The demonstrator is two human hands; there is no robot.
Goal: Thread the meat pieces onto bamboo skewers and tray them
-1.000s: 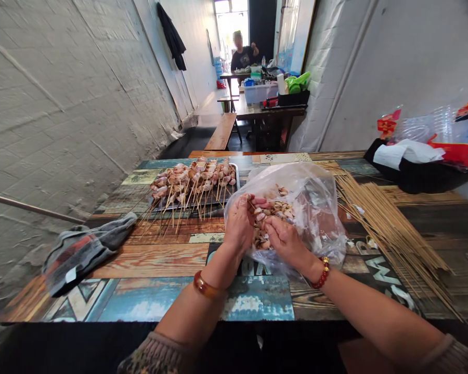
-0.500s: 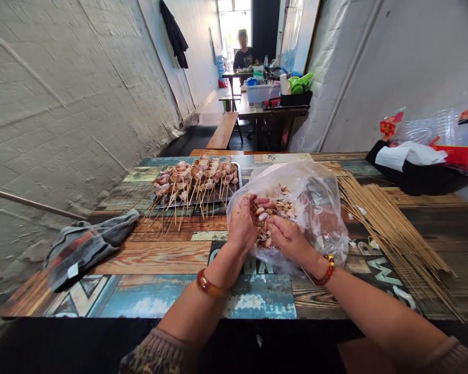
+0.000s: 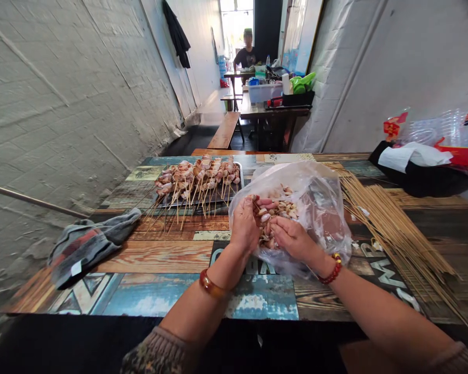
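Observation:
Over an open clear plastic bag (image 3: 327,208), my left hand (image 3: 245,221) is curled with its fingers closed around some garlic cloves (image 3: 264,214). Close against it, my right hand (image 3: 296,239) is closed in a pinch on what appears to be a bamboo skewer, mostly hidden by the hand. Loose garlic cloves (image 3: 286,209) with pinkish-white skins lie in the bag, beneath and beyond both hands. To the left, a metal tray (image 3: 241,179) bears a heap of skewered garlic (image 3: 203,174), the bare stick ends pointing toward me.
Many bamboo skewers (image 3: 405,228) lie in a spread bundle at the right. A grey cloth (image 3: 93,244) rests at the table's left. Beyond the skewers sits a black container (image 3: 421,179) with plastic packaging. A person (image 3: 246,56) is at a far table.
The view has shifted slightly. My right hand stays near my left, its fingers a little changed; the thin stick seen below my right wrist is now hardly visible.

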